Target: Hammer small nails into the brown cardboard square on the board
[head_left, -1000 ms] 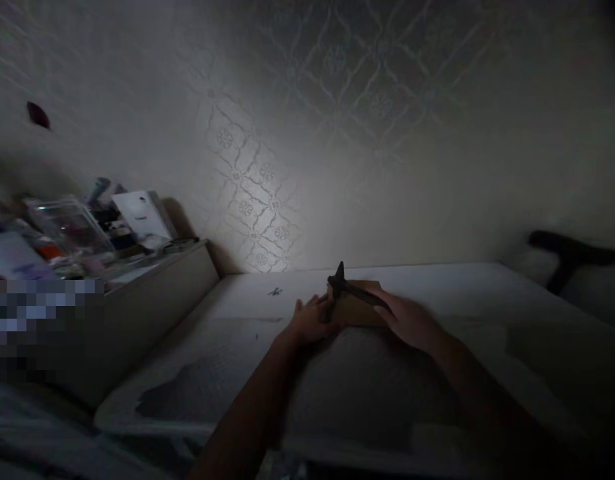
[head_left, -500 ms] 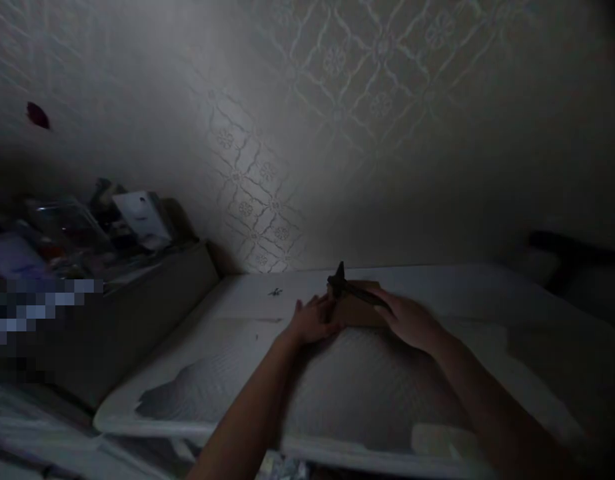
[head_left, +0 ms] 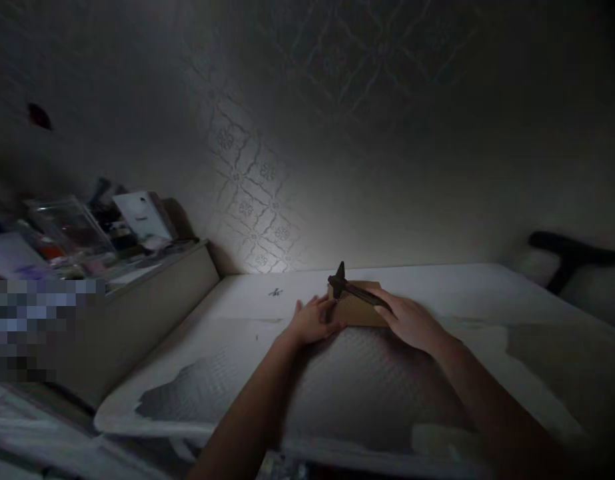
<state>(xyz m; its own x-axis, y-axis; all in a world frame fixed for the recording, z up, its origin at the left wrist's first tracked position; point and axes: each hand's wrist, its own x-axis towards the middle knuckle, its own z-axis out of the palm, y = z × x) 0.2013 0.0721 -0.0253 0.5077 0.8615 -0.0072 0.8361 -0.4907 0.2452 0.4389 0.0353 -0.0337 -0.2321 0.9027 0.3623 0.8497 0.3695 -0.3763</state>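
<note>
My right hand [head_left: 412,322] is closed around the handle of a dark hammer [head_left: 360,291]. The hammer's head lies over the left part of a flat brown board [head_left: 360,312] on the white tabletop. My left hand [head_left: 313,320] grips the board's left side, its thumb along the near edge and its fingers close under the hammer head. Whether anything small sits between those fingers is too dark to make out. Left of the board lies a little cluster of thin dark pieces, perhaps nails [head_left: 276,292].
The white table [head_left: 227,387] has a grey worn patch and meets a patterned wall [head_left: 412,167]. On the left, a raised cabinet [head_left: 162,287] carries a white box [head_left: 142,215], a clear case [head_left: 70,227] and clutter. A black T-shaped object [head_left: 570,257] stands at the right.
Both hands, the hammer and the board stay almost where they were. The light has shifted: the upper wall is darker and the tabletop is brighter.
</note>
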